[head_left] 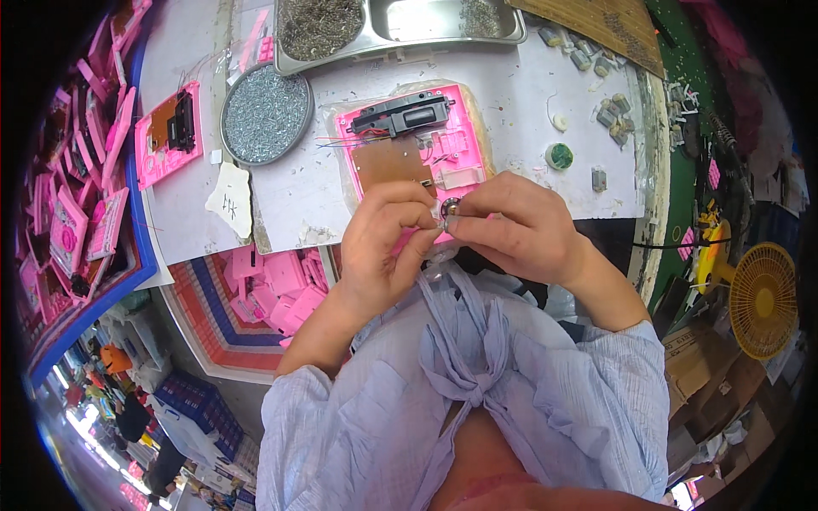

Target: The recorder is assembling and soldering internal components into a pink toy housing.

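Observation:
Both hands meet at the near edge of a pink plastic housing (470, 128). Between the fingertips sits a small round part (452, 206) with a dark rim and shiny metal. My right hand (518, 226) pinches it between thumb and fingers. My left hand (388, 238) is closed beside it, thumb and forefinger pressed together on something too small to make out. In the housing lie a brown circuit board (388, 163) and a black mechanism (405, 115). Thin red and blue wires stick out to the left.
A round dish of screws (266, 111) stands left of the housing, by another pink housing (170, 136). Behind is a metal tray (417, 47) of small parts. Small motors (613, 115) and a green-topped round container (559, 156) lie right. Pink parts fill a crate (213, 315) below.

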Tool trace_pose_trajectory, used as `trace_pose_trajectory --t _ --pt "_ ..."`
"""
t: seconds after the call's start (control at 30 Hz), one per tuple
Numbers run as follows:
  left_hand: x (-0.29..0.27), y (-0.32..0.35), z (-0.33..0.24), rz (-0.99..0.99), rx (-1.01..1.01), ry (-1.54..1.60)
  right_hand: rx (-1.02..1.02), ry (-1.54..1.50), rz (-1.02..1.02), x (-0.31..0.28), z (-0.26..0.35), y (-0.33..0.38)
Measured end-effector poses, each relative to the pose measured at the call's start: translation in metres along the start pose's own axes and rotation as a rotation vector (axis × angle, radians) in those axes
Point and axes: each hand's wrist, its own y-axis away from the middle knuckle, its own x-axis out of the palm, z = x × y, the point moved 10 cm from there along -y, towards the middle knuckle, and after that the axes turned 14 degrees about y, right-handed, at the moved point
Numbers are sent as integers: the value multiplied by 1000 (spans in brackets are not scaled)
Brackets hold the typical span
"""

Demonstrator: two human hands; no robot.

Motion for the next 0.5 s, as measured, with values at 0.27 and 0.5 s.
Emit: trace_pose_trajectory --t 0.27,0.5 --pt "-15 -14 19 -110 -94 -81 140 79 -105 -14 -18 19" --pt "29 -54 7 22 171 -776 194 113 -200 -42 -34 29"
